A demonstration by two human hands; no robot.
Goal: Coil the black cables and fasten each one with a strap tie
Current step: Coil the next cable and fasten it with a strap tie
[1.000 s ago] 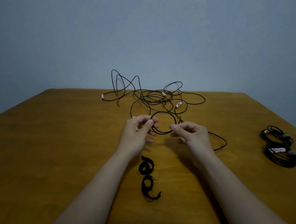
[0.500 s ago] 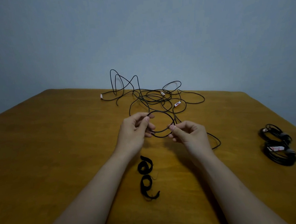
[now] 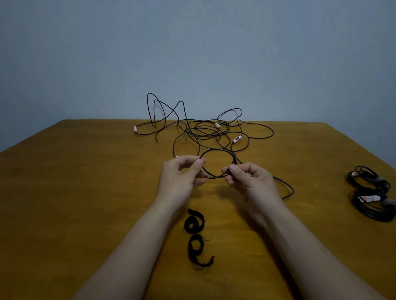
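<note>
Holding a small loop (image 3: 215, 150) of black cable up off the table (image 3: 79, 205), mid-frame, between both hands. Pinching its left side with the left hand (image 3: 180, 178): fingers (image 3: 197, 167) curled, thumb tip on the cable. Pinching its lower right side with the right hand (image 3: 252, 183): fingers (image 3: 233, 169) closed on the strand, thumb on top, the rest curled under. Roughly two turns in the loop, can't count exactly.

Trailing from the right hand: tail (image 3: 288, 185) of the same cable, bending out right over the table and back toward the wrist.

Behind the loop, toward the far edge: tangle (image 3: 205, 130) of loose black cables, a few arcs standing up against the wall (image 3: 185, 45), small white tags (image 3: 236, 139) with red marks on some ends. Can't tell where the held cable joins the tangle.

Near side, between the forearms: two black ties (image 3: 194, 224), each curled on itself, one just behind the other, lying on the table, untouched.

Far right of the table, well apart from the hands: two coiled bundles (image 3: 372, 208), side by side, touching or overlapping, each with a grey band round it and a white tag.
</note>
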